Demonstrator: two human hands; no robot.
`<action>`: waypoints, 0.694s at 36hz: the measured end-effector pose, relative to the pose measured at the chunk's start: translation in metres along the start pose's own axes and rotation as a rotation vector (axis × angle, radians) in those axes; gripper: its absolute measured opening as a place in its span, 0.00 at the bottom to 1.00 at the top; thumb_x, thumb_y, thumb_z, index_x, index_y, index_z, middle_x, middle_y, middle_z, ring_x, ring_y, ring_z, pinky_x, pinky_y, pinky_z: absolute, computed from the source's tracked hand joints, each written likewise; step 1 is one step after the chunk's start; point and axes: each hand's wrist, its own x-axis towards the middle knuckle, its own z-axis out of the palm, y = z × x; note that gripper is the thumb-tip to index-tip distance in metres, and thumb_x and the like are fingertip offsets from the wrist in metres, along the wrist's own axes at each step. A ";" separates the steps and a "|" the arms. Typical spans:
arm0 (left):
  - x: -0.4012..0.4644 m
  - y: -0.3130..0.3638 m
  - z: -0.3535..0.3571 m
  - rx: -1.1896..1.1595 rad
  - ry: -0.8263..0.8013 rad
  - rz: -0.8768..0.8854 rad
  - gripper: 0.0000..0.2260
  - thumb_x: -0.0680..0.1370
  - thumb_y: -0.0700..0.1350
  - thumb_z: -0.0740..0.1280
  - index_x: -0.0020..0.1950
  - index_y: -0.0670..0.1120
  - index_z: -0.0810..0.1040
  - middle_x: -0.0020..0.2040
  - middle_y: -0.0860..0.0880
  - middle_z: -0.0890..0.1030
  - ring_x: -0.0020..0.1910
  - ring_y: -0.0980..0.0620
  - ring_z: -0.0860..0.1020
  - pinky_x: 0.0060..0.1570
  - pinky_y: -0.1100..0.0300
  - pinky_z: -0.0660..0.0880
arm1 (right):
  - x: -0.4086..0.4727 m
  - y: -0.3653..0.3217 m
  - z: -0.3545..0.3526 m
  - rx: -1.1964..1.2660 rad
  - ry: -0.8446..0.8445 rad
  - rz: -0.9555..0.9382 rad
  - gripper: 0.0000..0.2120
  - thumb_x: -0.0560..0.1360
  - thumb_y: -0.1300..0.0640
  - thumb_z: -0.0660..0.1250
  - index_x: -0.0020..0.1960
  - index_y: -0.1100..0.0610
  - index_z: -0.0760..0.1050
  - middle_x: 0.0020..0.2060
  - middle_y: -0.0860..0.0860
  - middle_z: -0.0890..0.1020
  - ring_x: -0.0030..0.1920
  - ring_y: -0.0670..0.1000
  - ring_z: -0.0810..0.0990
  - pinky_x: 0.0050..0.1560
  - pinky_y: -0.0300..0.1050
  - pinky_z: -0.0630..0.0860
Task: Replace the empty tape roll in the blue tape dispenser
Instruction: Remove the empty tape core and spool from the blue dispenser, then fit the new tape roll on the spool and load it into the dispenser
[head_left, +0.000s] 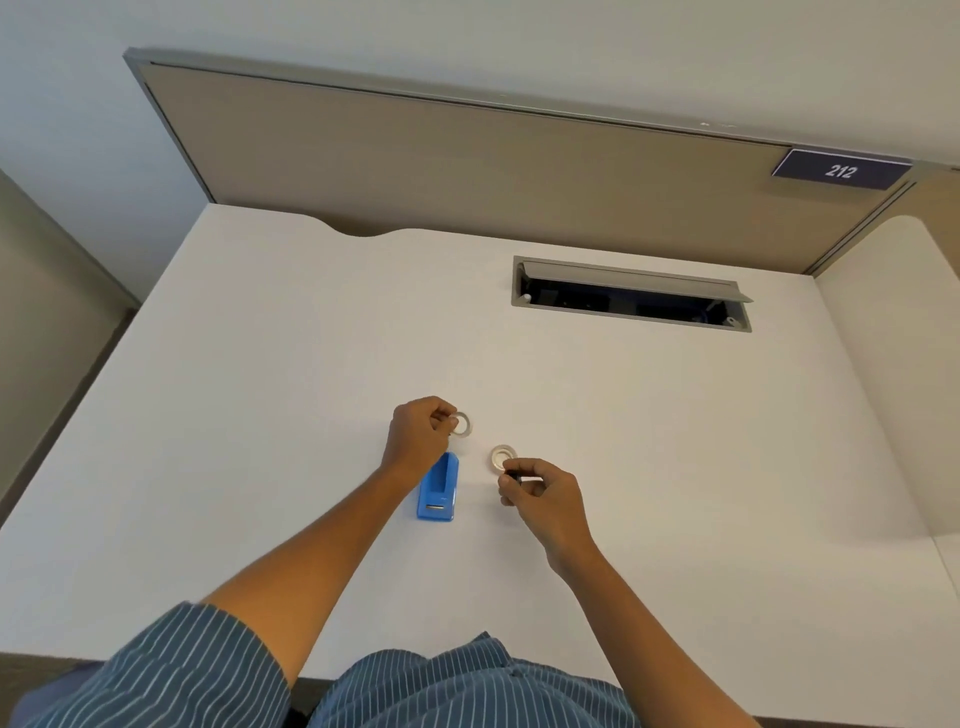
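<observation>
The blue tape dispenser (439, 488) lies on the white desk (260, 415) between my two arms, its well showing no roll. My left hand (418, 434) is just beyond the dispenser's far end, fingers pinched on a pale tape ring (461, 425) at the desk surface. A second pale ring (503, 458) lies flat on the desk to the right of the dispenser. My right hand (540, 493) sits just below that ring, fingers closed around a small dark piece (515, 476); what that piece is cannot be made out.
An open grey cable tray (631, 296) is cut into the desk at the back right. A beige partition (441, 166) with a "212" sign (840, 170) closes the far edge. A side panel stands at the right.
</observation>
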 end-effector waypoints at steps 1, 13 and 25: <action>0.005 0.000 0.001 0.016 -0.003 -0.003 0.05 0.79 0.37 0.73 0.54 0.40 0.86 0.48 0.44 0.87 0.47 0.48 0.84 0.52 0.54 0.84 | 0.000 0.002 -0.001 -0.001 -0.003 0.009 0.09 0.79 0.61 0.74 0.58 0.51 0.86 0.48 0.51 0.90 0.43 0.48 0.90 0.45 0.36 0.81; 0.032 0.001 0.014 0.214 -0.100 0.019 0.05 0.81 0.38 0.71 0.55 0.40 0.85 0.54 0.43 0.86 0.52 0.45 0.83 0.55 0.54 0.81 | 0.001 0.013 -0.017 0.017 0.048 0.016 0.11 0.81 0.65 0.72 0.60 0.53 0.86 0.49 0.51 0.90 0.45 0.47 0.90 0.42 0.30 0.81; 0.039 -0.006 0.019 0.276 -0.132 0.017 0.07 0.80 0.36 0.69 0.54 0.38 0.85 0.54 0.42 0.86 0.53 0.44 0.83 0.54 0.53 0.81 | 0.004 0.015 -0.021 0.085 0.081 0.058 0.10 0.79 0.64 0.75 0.56 0.51 0.86 0.44 0.51 0.90 0.44 0.50 0.91 0.43 0.34 0.81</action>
